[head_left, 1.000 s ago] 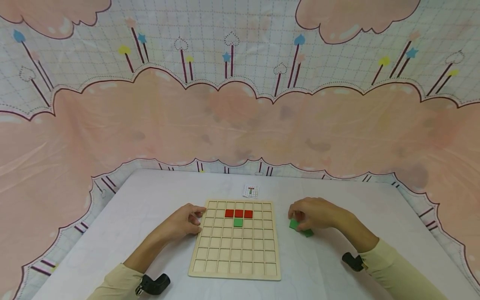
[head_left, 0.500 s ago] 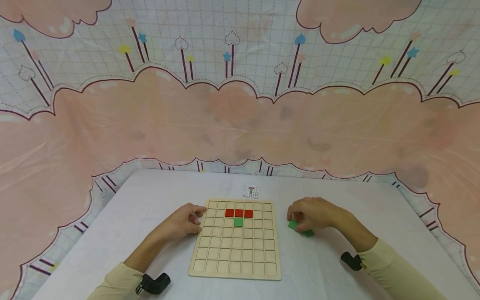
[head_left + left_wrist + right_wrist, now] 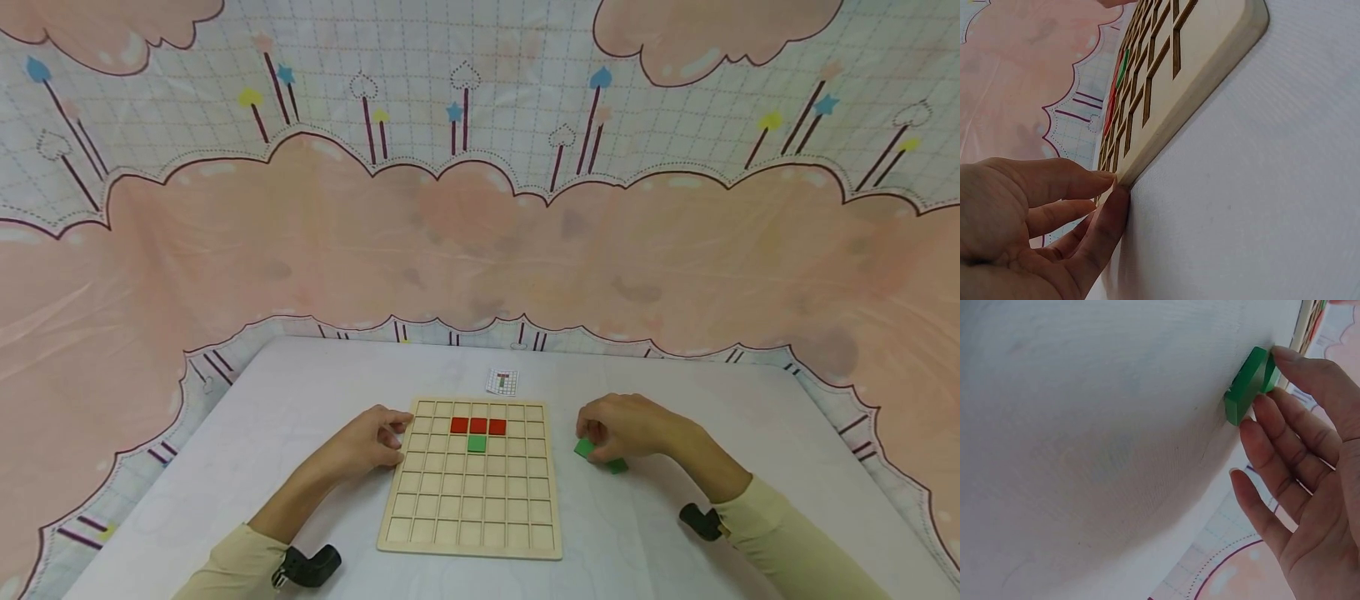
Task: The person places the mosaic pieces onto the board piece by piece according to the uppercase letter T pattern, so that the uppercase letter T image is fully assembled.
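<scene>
A light wooden grid board (image 3: 472, 504) lies on the table with three red square tiles (image 3: 478, 426) in a row and one green tile (image 3: 477, 443) below the middle one. My left hand (image 3: 363, 442) holds the board's left edge near its far end, thumb and fingertips against the rim (image 3: 1166, 128). Right of the board, my right hand (image 3: 624, 427) pinches a green tile (image 3: 583, 448) between thumb and fingers, low at the tabletop. Close beside it is another green tile (image 3: 617, 466), which the right wrist view shows as a green block (image 3: 1247, 387). The fingers partly cover both.
A small card (image 3: 502, 382) printed with a coloured grid lies just beyond the board. White cloth (image 3: 300, 375) covers the table, and a patterned curtain (image 3: 480, 242) stands behind it. Black wrist-worn devices (image 3: 311, 567) sit at both cuffs.
The right forearm has shifted very slightly left, and the tile under the right hand has moved a little left. The left hand, board and tiles on it stay as they were.
</scene>
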Motion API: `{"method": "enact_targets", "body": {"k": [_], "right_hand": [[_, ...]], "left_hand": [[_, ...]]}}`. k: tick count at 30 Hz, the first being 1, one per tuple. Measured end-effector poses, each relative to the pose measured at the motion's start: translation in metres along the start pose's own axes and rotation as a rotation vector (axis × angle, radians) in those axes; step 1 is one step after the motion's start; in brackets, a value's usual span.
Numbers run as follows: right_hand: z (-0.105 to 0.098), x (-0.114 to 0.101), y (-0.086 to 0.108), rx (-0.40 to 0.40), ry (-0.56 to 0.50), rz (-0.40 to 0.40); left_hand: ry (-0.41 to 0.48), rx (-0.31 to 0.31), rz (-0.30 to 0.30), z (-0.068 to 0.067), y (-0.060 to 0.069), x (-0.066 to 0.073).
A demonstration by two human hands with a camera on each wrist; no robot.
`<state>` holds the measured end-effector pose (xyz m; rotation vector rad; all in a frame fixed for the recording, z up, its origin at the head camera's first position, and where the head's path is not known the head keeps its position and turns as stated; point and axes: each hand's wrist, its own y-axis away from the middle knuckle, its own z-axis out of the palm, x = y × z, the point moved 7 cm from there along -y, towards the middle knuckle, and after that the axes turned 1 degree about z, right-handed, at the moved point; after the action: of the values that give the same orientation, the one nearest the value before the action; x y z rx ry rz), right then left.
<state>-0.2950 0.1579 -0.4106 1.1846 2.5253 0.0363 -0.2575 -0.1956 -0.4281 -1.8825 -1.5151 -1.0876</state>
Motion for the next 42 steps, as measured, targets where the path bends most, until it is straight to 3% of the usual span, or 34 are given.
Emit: {"method": "enact_targets", "body": {"k": [25,42], "right_hand": [[-0.002,-0.004,-0.003,-0.005,0.016,0.0],[-0.012,-0.021,-0.011,0.007,0.01,-0.03]], "left_hand": [[0.01,0.001,-0.013,0.001,0.001,0.001],[0.006,-0.001,-0.007,0.001,0.001,0.002]]}}
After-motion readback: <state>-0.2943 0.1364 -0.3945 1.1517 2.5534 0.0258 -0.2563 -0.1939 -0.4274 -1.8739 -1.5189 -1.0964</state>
